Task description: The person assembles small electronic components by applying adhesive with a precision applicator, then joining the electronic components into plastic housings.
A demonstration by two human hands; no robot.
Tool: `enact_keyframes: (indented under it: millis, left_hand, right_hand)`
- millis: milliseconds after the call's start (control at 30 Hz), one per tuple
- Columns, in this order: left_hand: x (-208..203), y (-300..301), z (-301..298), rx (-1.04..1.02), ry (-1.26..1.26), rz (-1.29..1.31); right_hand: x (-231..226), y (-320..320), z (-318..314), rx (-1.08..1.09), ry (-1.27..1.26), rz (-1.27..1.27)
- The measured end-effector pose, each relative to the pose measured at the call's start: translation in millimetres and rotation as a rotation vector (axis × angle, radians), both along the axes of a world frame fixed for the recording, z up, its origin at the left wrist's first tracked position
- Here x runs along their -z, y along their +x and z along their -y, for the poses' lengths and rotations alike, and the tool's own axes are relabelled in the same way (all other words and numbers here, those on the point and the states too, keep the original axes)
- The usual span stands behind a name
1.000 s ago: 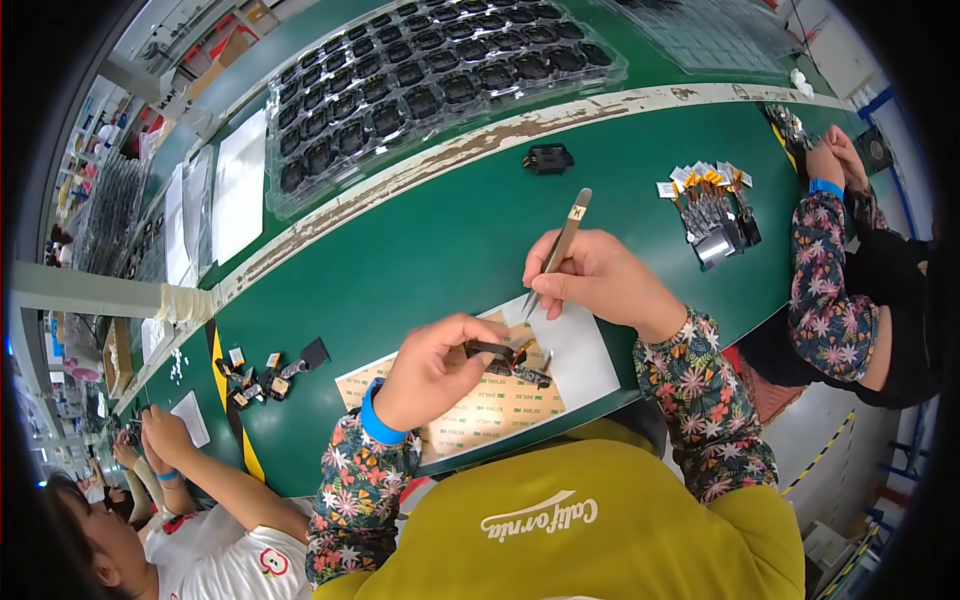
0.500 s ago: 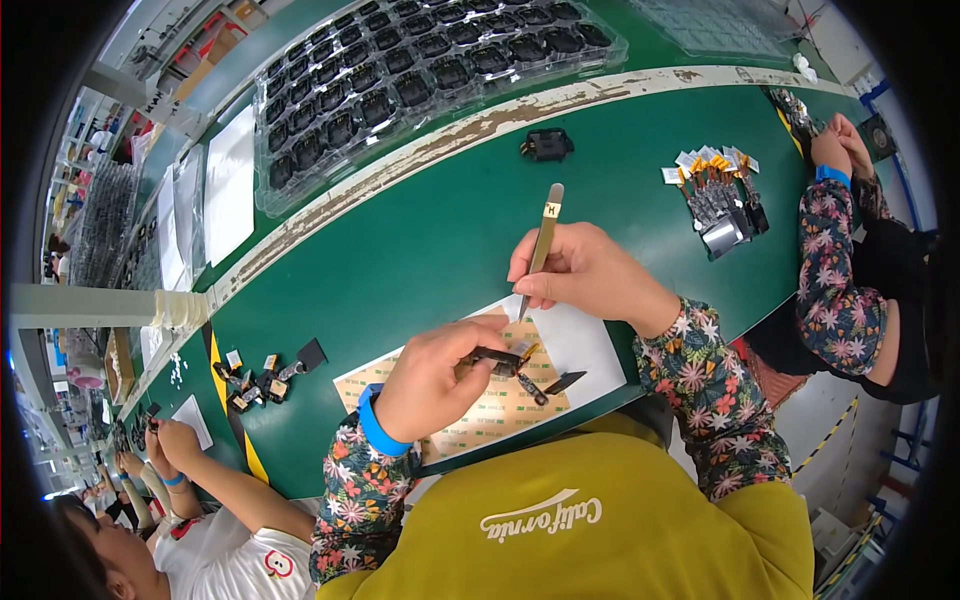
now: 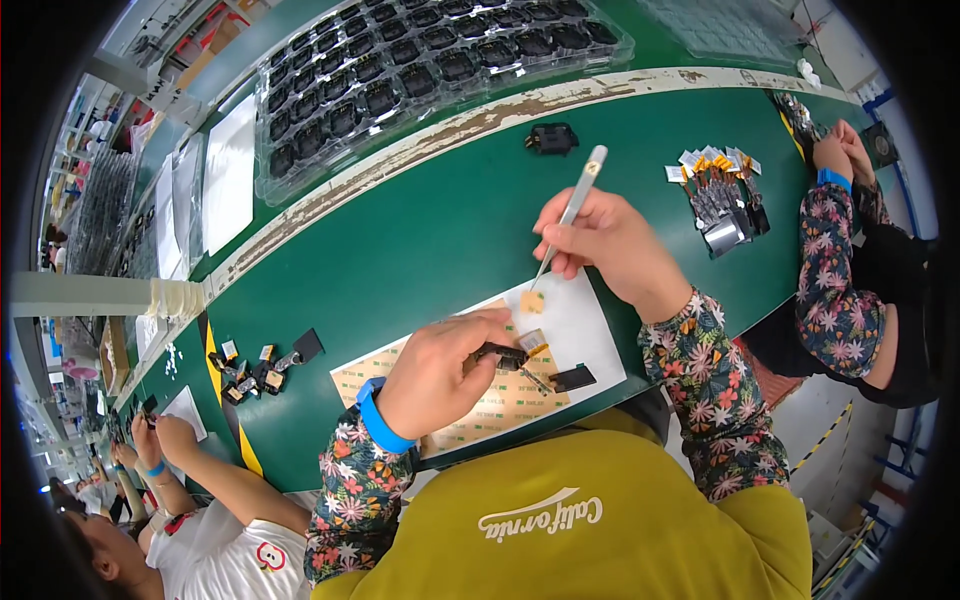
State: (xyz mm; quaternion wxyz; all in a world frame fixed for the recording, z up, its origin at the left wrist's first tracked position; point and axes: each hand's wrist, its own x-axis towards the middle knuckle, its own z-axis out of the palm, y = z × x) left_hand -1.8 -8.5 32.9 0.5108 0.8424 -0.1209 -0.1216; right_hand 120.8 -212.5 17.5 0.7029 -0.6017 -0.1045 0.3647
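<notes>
right hand [image 3: 605,240]: closed around a pair of metal tweezers [image 3: 570,215], held slanted, tips pointing down at a small tan square sticker [image 3: 532,301] caught at the tips, just above the white sheet [image 3: 585,330].
left hand [image 3: 440,375]: fingers pinched shut on a small black part [image 3: 503,354], holding it over the sheet; blue wristband [image 3: 383,425] on that wrist.
sticker sheet: tan backing sheet [image 3: 490,400] with rows of squares lies on the green counter [image 3: 400,240] right in front of the person, partly under the left hand, white sheet next to it on the right.
near the part: another tan square [image 3: 532,341] beside the black part, a flat black piece [image 3: 572,378] lying on the white sheet just right of it.
far on counter: one black part [image 3: 551,138] alone near the worn white strip; clear trays of black parts [image 3: 420,70] behind it.
right side: pile of small parts with tan tabs [image 3: 720,195] by a neighbour's hands [image 3: 845,150], floral sleeve.
left side: small black parts cluster [image 3: 255,365] near the counter edge, another person's hand [image 3: 170,435] close by.
</notes>
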Motion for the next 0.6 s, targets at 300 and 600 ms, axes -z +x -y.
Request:
enact_keyframes:
  millis: [300,600]
  left_hand:
    - [13.4,4.2,-9.2,-0.479,-0.638,-0.291]
    - [11.8,1.5,-5.1,-0.564,-0.871,-0.251]
  right_hand:
    - [-12.2,-16.0,-18.0,0.281,0.344,-0.114]
    - [-23.2,-49.6,-47.5,0.301,0.246,0.165]
